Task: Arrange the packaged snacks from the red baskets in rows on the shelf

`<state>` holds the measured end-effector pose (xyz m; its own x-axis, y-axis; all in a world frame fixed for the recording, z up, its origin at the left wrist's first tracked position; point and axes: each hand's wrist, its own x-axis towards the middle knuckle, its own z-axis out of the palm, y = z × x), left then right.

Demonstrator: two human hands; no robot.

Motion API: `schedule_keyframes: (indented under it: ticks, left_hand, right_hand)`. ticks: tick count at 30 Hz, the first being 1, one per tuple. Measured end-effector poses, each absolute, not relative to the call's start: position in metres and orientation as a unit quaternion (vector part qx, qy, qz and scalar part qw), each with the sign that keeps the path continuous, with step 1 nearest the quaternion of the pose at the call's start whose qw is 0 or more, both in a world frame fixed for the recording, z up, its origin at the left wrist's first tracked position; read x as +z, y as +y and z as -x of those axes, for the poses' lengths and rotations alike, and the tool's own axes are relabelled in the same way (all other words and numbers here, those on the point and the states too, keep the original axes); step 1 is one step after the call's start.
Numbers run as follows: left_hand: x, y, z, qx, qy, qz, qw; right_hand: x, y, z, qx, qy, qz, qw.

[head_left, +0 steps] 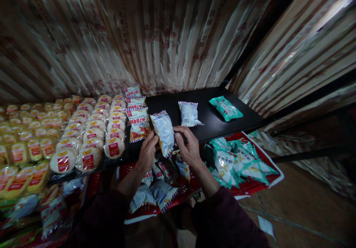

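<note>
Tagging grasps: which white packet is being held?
The held packet, between the left hand and right hand; no other has both hands on it. The barcoded packet beyond it lies on the black shelf.

Beyond grip, open lane on black shelf (164,102) between red-lettered packets (138,123) and white barcoded packet (188,113); farther right, teal packet (226,108) obstructs.

From where I stood, the packet (165,133) looked like crinkled, glossy plastic, and the crackers (89,160) wore clear, shiny film. The shelf (172,108) was smooth, with a soft sheen. Behind it hung pleated sheeting (167,43), slick in places; cloth or plastic, I couldn't tell. The basket (279,179) looked hard plastic, the sleeves (222,218) matt cloth.
</note>
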<state>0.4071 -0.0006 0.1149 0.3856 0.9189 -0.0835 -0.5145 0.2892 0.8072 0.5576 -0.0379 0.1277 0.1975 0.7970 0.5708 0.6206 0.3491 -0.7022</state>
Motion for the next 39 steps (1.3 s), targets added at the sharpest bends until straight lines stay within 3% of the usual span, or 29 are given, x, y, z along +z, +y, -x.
schedule_keyframes:
  ticks: [6,18,33,39]
  left_hand:
    - [0.115,-0.002,-0.405,0.492,0.285,-0.451,0.688]
    - [0.125,-0.005,-0.396,0.513,0.382,-0.698,0.322]
    - [0.132,-0.010,-0.389,0.558,0.351,-0.733,0.167]
    - [0.129,-0.007,-0.388,0.564,0.386,-0.719,0.129]
  right_hand:
    - [0.129,-0.045,-0.558,0.187,-0.630,0.529,0.537]
    - [0.131,-0.045,-0.546,0.309,-0.589,0.515,0.540]
    - [0.123,-0.038,-0.542,0.433,-0.470,0.446,0.627]
    - [0.124,-0.034,-0.534,0.433,-0.468,0.483,0.600]
